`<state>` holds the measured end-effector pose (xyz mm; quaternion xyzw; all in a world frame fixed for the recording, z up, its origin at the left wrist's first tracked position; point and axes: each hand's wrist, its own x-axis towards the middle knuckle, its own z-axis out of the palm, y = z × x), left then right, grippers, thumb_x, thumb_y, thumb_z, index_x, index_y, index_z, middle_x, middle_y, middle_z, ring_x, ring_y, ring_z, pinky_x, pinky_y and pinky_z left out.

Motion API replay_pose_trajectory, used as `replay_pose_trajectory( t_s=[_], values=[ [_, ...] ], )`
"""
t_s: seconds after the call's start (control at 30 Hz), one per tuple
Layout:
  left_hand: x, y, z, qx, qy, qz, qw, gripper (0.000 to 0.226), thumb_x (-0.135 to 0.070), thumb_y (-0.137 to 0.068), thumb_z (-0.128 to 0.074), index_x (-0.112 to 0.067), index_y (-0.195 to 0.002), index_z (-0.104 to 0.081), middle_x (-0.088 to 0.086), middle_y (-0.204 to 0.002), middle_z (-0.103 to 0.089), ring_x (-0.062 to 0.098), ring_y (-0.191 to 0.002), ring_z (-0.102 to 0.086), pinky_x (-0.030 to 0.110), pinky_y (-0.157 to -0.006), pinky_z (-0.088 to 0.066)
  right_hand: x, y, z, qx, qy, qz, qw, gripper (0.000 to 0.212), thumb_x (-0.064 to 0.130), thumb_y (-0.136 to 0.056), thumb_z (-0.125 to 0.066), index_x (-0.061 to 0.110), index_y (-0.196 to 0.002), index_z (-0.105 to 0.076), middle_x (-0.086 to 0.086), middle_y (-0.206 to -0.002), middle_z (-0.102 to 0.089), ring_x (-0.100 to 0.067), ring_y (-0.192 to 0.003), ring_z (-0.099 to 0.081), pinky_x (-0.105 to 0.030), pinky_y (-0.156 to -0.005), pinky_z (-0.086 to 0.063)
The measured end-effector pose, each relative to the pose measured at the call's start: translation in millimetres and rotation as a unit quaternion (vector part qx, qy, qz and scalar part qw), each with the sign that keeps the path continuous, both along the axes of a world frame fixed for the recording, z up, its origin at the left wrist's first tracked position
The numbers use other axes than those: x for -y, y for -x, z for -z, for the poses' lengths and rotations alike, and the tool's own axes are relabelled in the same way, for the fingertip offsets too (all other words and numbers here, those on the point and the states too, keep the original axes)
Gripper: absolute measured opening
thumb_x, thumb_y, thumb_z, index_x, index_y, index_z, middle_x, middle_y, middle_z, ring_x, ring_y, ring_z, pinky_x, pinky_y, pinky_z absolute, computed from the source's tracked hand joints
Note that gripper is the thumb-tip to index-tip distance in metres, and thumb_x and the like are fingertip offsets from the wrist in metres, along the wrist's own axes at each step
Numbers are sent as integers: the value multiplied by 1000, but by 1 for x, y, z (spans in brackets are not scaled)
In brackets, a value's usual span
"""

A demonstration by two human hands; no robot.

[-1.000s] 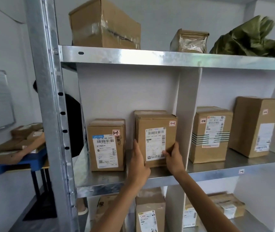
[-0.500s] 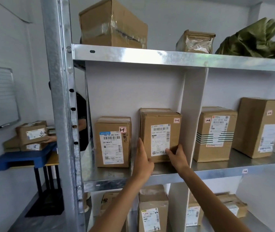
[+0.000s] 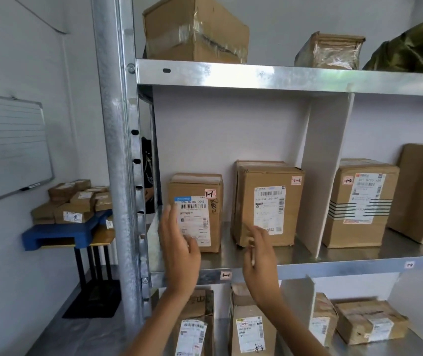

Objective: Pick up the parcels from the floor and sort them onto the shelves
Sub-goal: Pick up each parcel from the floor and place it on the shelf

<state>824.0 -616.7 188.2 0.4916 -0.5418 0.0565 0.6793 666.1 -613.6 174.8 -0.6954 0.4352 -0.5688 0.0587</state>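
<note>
A brown cardboard parcel with a white label stands upright on the middle metal shelf, beside the white divider. A second labelled parcel stands to its left. My left hand is held open in front of the left parcel, fingers apart, holding nothing. My right hand hovers just in front of the lower left corner of the right parcel, fingers loosely spread and empty. Both hands are off the boxes.
A steel upright frames the shelf's left side. More parcels stand right of the divider, on the top shelf and on the lower shelf. A blue stand with several small parcels sits at left under a whiteboard.
Both hands have let go of the right parcel and drawn back from the shelf toward me. The view has shifted closer and rightward.
</note>
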Motion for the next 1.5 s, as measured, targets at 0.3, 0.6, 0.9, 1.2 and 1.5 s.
replay_pose_trajectory(
  t_s=[0.3,0.6,0.9,1.2,1.5],
  values=[
    [17,-29,18,-25,-148,58,987,76,-3,-88,-53,-29,-148,-14,-3,-145,-40,9,-127,-43,24,-95,-47,24,-64,-14,17,-140,-123,982,72,9,-93,-51,21,-150,-11,-1,-145,-39,-11,-135,-37,-37,-112,-36],
    [29,-37,17,2,-213,78,974,80,-1,-86,-53,-33,-147,-12,-6,-139,-46,-8,-96,-50,-1,-59,-41,48,-67,-15,-28,-214,-119,969,88,11,-92,-53,27,-149,12,1,-153,-31,-15,-135,-38,-17,-101,-31],
    [37,-40,21,34,-255,56,965,85,-4,-88,-49,-30,-149,5,-2,-141,-44,2,-104,-49,-2,-58,-38,51,-66,-9,-43,-192,-95,976,90,11,-91,-55,29,-148,12,4,-153,-29,-16,-133,-41,-17,-96,-35],
    [38,-34,22,81,-283,5,956,95,-8,-89,-47,-27,-142,30,3,-154,-20,20,-125,-45,11,-56,-37,46,-62,-14,-59,-201,-118,971,93,7,-90,-56,26,-148,15,2,-156,-20,-17,-138,-33,-23,-104,-33],
    [8,-32,17,2,-188,31,982,73,-2,-93,-46,-19,-151,-4,7,-150,-29,18,-139,-28,35,-110,-36,17,-57,-11,5,-131,-61,990,67,8,-95,-45,18,-151,-9,1,-156,-19,-11,-144,-17,-24,-116,-14]
  ],
)
